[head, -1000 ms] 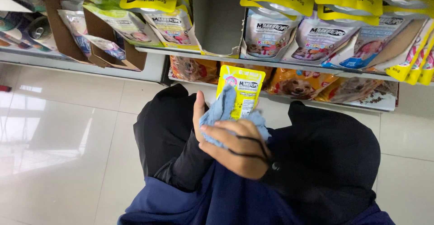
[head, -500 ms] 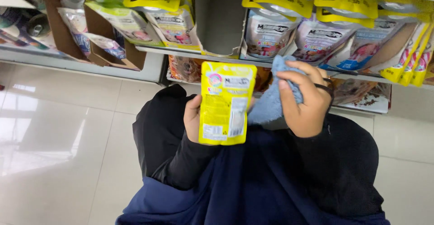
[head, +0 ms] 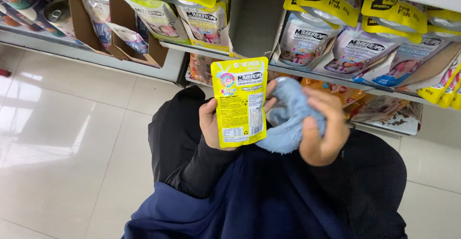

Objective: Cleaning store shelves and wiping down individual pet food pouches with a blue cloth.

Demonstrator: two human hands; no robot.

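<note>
Fingers of the left hand [head: 210,124] pinch one yellow pouch [head: 241,101] upright at the centre of the frame, printed back toward the camera, while the right hand [head: 322,131] curls closed around one light-blue cloth [head: 288,119] touching the pouch's right edge. Judging by that contact, wiping of this pouch looks underway, and it is not back on the shelf [head: 269,71] above. Two hands, one cloth and one held pouch are visible; shelved pouches [head: 345,52] across the top overlap too much to count exactly.
</note>
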